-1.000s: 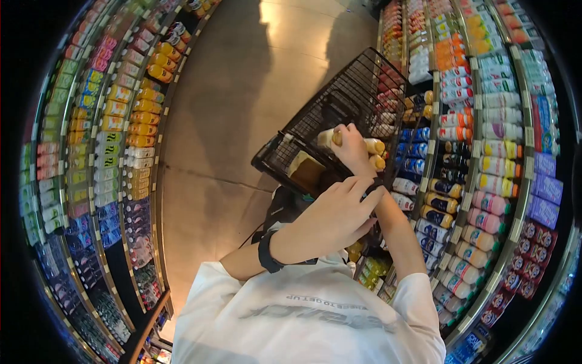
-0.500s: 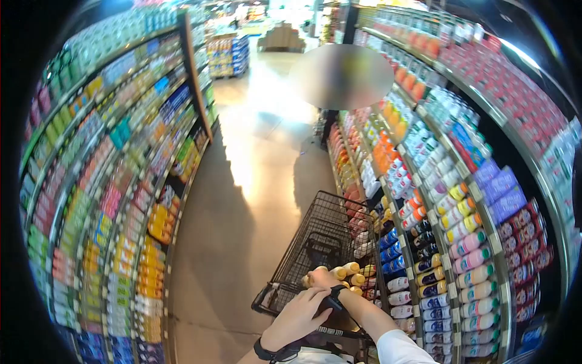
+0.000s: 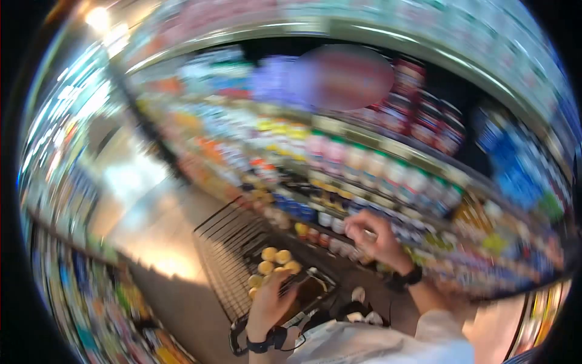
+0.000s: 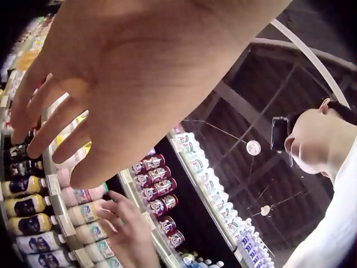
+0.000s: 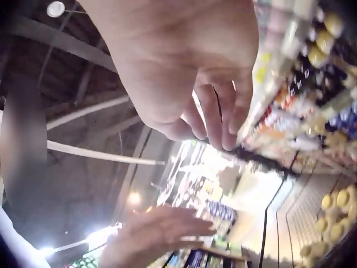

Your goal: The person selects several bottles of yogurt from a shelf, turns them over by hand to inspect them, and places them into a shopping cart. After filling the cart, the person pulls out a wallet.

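Note:
Low in the head view, my left hand (image 3: 268,305) hovers over the near end of a dark wire shopping cart (image 3: 219,267), its fingers loosely extended and empty. Several bottles with pale yellow caps (image 3: 268,254) stand in the cart just beyond that hand. Farther right, my right hand (image 3: 377,238) is raised outside the cart, in front of the drink shelves. Its fingers bend loosely around nothing, as the right wrist view also shows. In the left wrist view the left palm (image 4: 128,84) faces the camera with fingers apart.
Shelves of bottled drinks run along the right, with pink and white bottles (image 3: 364,164) and dark red packs (image 3: 421,118). A bright aisle floor (image 3: 163,242) lies left of the cart, with another stocked shelf (image 3: 79,291) beyond it. The head view is blurred.
The head view has swung right toward the shelves. My right hand has come off the bottles in the cart and lifted out to the right; my left hand has parted from the right wrist.

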`<action>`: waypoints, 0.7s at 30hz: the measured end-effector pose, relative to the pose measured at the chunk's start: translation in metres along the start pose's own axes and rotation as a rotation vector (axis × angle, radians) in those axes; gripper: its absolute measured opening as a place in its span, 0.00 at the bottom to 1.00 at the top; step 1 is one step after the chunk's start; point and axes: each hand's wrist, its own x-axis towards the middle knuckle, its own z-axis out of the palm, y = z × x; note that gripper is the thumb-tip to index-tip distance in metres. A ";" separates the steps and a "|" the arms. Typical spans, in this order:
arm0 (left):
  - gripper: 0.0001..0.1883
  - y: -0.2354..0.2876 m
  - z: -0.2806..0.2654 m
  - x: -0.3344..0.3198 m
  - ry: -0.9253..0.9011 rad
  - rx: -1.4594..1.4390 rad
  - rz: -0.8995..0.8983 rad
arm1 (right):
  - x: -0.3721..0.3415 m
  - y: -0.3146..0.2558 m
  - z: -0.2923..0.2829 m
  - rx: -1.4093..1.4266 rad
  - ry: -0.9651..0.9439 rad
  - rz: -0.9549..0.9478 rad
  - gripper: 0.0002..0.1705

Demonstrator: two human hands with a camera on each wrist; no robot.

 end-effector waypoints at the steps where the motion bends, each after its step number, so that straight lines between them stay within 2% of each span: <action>1: 0.19 0.000 0.007 0.010 -0.053 -0.047 -0.042 | -0.009 -0.024 -0.037 -0.068 0.142 -0.013 0.10; 2: 0.19 0.002 0.015 0.019 -0.085 -0.084 -0.102 | -0.020 -0.024 -0.064 -0.118 0.336 0.023 0.10; 3: 0.19 0.003 0.023 0.029 -0.126 -0.082 -0.084 | -0.029 -0.029 -0.092 -0.124 0.482 0.020 0.09; 5: 0.18 0.010 0.033 0.040 -0.156 -0.067 -0.069 | -0.034 -0.032 -0.137 -0.137 0.715 -0.084 0.08; 7: 0.17 0.026 0.038 0.052 -0.178 -0.073 -0.067 | -0.030 -0.028 -0.174 -0.246 0.752 -0.081 0.10; 11: 0.18 0.053 0.050 0.068 -0.193 -0.092 -0.053 | 0.007 -0.020 -0.240 -0.487 0.842 -0.159 0.25; 14: 0.18 0.065 0.053 0.074 -0.208 -0.158 -0.039 | 0.043 -0.017 -0.300 -0.827 0.964 0.008 0.37; 17: 0.17 0.068 0.057 0.077 -0.183 -0.181 -0.010 | 0.066 -0.009 -0.349 -1.202 1.133 0.008 0.34; 20: 0.16 0.064 0.059 0.072 -0.112 -0.191 0.024 | 0.073 -0.014 -0.384 -1.229 0.965 0.278 0.26; 21: 0.16 0.061 0.059 0.073 -0.087 -0.195 0.044 | 0.074 -0.008 -0.402 -1.258 0.950 0.278 0.24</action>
